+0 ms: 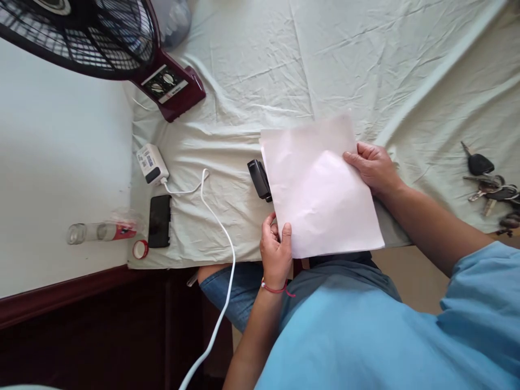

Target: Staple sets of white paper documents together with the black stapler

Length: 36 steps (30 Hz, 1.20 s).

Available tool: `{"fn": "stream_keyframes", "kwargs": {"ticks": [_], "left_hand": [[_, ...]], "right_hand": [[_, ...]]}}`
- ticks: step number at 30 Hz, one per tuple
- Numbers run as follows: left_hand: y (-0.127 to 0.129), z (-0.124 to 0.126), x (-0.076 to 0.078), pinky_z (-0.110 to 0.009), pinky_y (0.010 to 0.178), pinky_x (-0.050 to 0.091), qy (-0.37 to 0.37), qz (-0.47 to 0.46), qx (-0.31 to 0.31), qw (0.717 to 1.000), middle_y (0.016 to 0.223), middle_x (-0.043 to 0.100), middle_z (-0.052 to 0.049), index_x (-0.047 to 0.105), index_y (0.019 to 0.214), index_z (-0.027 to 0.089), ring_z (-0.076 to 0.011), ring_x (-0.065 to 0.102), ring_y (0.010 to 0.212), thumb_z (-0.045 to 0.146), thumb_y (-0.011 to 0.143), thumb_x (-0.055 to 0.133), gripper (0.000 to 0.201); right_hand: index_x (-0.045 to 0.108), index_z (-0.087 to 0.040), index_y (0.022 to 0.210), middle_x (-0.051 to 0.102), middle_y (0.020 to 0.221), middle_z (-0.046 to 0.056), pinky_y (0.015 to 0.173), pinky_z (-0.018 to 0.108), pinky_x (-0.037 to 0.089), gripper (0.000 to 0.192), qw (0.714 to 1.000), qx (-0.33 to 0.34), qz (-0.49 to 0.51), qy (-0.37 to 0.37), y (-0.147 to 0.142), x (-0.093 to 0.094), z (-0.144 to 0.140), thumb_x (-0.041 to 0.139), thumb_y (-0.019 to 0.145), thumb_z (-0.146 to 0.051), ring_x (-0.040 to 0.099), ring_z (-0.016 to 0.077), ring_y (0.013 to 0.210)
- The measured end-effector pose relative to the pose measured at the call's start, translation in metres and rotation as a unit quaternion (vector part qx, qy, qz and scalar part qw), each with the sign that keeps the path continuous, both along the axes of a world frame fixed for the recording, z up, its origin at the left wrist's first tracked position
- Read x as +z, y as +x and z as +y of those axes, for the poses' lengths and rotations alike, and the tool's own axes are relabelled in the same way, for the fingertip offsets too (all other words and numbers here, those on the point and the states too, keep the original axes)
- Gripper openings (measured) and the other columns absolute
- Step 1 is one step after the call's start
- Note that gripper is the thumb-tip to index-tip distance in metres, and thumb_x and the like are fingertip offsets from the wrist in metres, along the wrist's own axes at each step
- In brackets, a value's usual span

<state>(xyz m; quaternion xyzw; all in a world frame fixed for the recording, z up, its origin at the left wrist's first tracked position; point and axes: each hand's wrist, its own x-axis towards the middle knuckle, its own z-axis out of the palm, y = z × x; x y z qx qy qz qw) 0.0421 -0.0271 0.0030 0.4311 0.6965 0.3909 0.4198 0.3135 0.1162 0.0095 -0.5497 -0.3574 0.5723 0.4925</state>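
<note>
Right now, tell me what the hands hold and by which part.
Both hold the sheet of paper: the left hand pinches its near left corner, thumb on top; the right hand grips its right edge.

Matt, smooth pale paper sheets, lightly creased. Wrinkled cotton-like cloth underneath. Glossy black plastic stapler at nine o'clock of the sheets. Shiny metal keys at three o'clock. Perhaps lacquered dark wood edge.

A home bedroom: a sheeted bed, fan, charger, keys.
</note>
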Motion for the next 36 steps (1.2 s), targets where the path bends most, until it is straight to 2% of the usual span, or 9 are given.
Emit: {"fn": "stream_keyframes", "kwargs": {"ticks": [5,8,12,16,19,22,26,30,36], "left_hand": [[-0.001,0.005,-0.001,-0.029,0.078,0.057,-0.014,-0.028,0.021,0.999,0.096,0.078,-0.006,0.069,0.129,0.018,-0.0216,0.074,0.088,0.076,0.098,0.072,0.066],[-0.002,0.006,-0.001,-0.029,0.079,0.055,0.009,-0.002,0.024,1.000,0.092,0.077,-0.005,0.069,0.112,0.019,-0.0202,0.071,0.085,0.074,0.101,0.068,0.056],[-0.011,-0.001,0.001,-0.029,0.080,0.055,0.046,0.035,0.002,0.998,0.089,0.075,-0.003,0.066,0.109,0.022,-0.0198,0.070,0.084,0.072,0.105,0.064,0.050],[-0.025,-0.010,0.003,-0.027,0.075,0.052,0.033,0.035,-0.064,0.997,0.082,0.069,0.000,0.068,0.105,0.022,-0.0175,0.065,0.077,0.070,0.105,0.065,0.048],[-0.033,-0.013,0.003,-0.027,0.071,0.049,0.012,0.005,-0.059,0.998,0.080,0.068,0.001,0.070,0.108,0.021,-0.0167,0.061,0.073,0.072,0.102,0.069,0.052],[-0.035,-0.011,0.001,-0.026,0.067,0.047,-0.024,-0.035,-0.037,0.998,0.082,0.070,-0.001,0.073,0.111,0.018,-0.0170,0.060,0.074,0.077,0.098,0.071,0.060],[-0.035,-0.007,0.000,-0.025,0.062,0.041,-0.037,-0.010,-0.036,0.999,0.071,0.060,0.001,0.072,0.084,0.018,-0.0144,0.050,0.068,0.081,0.098,0.068,0.064],[-0.035,-0.010,-0.001,-0.025,0.061,0.041,-0.037,-0.033,-0.040,0.998,0.070,0.061,0.002,0.072,0.082,0.019,-0.0134,0.049,0.066,0.082,0.094,0.073,0.064],[-0.039,-0.015,0.001,-0.024,0.061,0.044,-0.023,-0.065,-0.001,0.998,0.069,0.066,0.001,0.074,0.077,0.018,-0.0128,0.052,0.065,0.081,0.080,0.088,0.064]], "right_hand": [[0.076,-0.025,0.092,0.081,0.088,0.002,0.063,0.031,0.055,0.015,1.000,0.017,-0.015,0.015,-0.003,0.003,-0.004,0.083,0.084,-0.035,0.068,0.0182,0.072],[0.078,-0.027,0.105,0.085,0.102,0.004,0.071,0.035,0.061,0.027,0.999,0.031,-0.019,0.000,-0.002,0.005,-0.005,0.085,0.082,-0.041,0.076,0.0238,0.086],[0.078,-0.029,0.112,0.085,0.111,0.006,0.076,0.039,0.064,0.045,0.999,0.034,-0.019,-0.004,0.004,0.006,0.001,0.088,0.080,-0.058,0.079,0.0295,0.099],[0.074,-0.029,0.093,0.080,0.092,0.006,0.064,0.038,0.058,0.042,0.999,0.000,-0.034,-0.008,0.012,0.003,0.006,0.092,0.080,-0.065,0.072,0.0236,0.077],[0.072,-0.029,0.084,0.072,0.078,0.003,0.056,0.036,0.047,0.039,0.997,-0.001,-0.079,-0.007,0.014,0.000,0.006,0.094,0.082,-0.061,0.060,0.0188,0.063],[0.074,-0.030,0.085,0.071,0.076,0.003,0.058,0.036,0.046,0.035,0.992,0.005,-0.126,0.005,0.012,-0.001,0.004,0.092,0.085,-0.060,0.058,0.0187,0.064],[0.075,-0.029,0.083,0.071,0.079,0.003,0.064,0.036,0.048,0.032,0.981,0.016,-0.189,0.032,0.011,-0.002,0.004,0.087,0.089,-0.058,0.063,0.0216,0.074],[0.075,-0.028,0.086,0.073,0.083,0.004,0.069,0.035,0.050,0.031,0.970,0.003,-0.234,0.067,0.015,0.000,0.005,0.083,0.092,-0.057,0.067,0.0238,0.085],[0.072,-0.026,0.076,0.064,0.073,0.002,0.061,0.032,0.040,0.034,0.969,0.042,-0.237,0.051,0.019,0.006,0.007,0.087,0.086,-0.054,0.054,0.0178,0.071]]}}
